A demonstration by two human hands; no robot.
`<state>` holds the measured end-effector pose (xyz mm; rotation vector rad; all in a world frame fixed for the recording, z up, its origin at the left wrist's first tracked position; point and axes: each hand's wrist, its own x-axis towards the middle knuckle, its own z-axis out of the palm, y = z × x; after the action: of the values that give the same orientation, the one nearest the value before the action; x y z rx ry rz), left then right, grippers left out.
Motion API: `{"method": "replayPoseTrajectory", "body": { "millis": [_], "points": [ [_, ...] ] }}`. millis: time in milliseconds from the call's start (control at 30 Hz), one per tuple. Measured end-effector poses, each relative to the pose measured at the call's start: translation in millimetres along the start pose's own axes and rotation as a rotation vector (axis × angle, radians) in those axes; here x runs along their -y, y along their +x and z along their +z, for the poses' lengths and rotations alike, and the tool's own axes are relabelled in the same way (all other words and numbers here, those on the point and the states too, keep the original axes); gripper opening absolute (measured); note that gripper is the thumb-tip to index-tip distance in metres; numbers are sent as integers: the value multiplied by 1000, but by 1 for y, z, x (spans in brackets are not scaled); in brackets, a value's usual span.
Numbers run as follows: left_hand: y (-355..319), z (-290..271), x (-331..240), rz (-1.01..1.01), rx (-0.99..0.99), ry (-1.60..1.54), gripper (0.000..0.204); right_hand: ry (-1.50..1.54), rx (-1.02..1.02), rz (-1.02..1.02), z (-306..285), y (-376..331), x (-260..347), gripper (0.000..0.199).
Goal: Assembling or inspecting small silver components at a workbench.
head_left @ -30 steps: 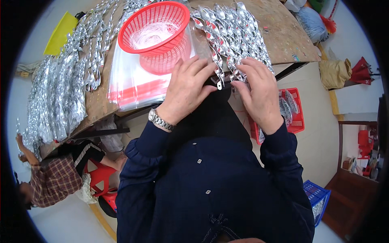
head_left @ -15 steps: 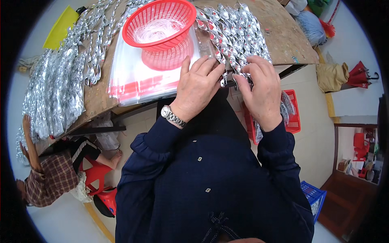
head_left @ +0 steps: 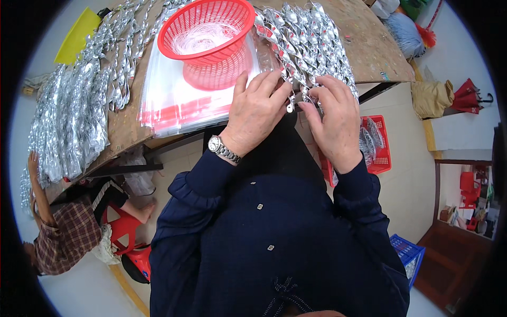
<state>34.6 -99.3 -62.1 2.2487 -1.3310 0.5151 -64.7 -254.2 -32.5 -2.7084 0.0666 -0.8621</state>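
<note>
Silver twisted foil strips [head_left: 309,39] lie side by side at the table's front right, their ends hanging over the edge. My left hand [head_left: 254,110] rests at the edge with fingers spread, the thumb beside the nearest strip's holed end [head_left: 290,105]. To its right, my right hand [head_left: 337,121] curves over the neighbouring strip ends, thumb and fingers apart. Beyond my left hand is a stack of clear plastic bags [head_left: 174,108] with red bands. On that stack stands a red basket [head_left: 211,62] containing fine pale strands.
More foil strips [head_left: 68,127] drape over the table's left side, where a seated co-worker's hand [head_left: 34,164] reaches up to them. A yellow tray [head_left: 76,34] is at the far left. Below the table at right sits a red crate [head_left: 383,142] holding silver pieces; a blue crate [head_left: 406,256] stands farther right.
My right hand has shifted slightly left and its thumb has dropped away from the strip end. My left hand stays almost in place at the table edge.
</note>
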Motion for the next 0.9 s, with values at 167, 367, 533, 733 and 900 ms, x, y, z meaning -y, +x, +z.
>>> {"method": "replayPoseTrajectory", "body": {
  "millis": [167, 367, 533, 733, 900],
  "points": [
    [2, -2, 3, 17, -15, 21, 40, -34, 27, 6, -1, -2, -1, 28],
    [2, -7, 5, -18, 34, 36, 51, -34, 15, 2, 1, -8, -5, 35],
    [0, -5, 7, -9, -8, 26, 48, 2, -6, -10, -4, -12, -5, 34],
    [-3, -5, 8, 27, 14, -4, 53, 252, 49, 78, -24, -21, 21, 29],
    [-4, -4, 7, 76, 11, -6, 52, 542, 298, 236, -19, -40, 29, 36]
  ]
}}
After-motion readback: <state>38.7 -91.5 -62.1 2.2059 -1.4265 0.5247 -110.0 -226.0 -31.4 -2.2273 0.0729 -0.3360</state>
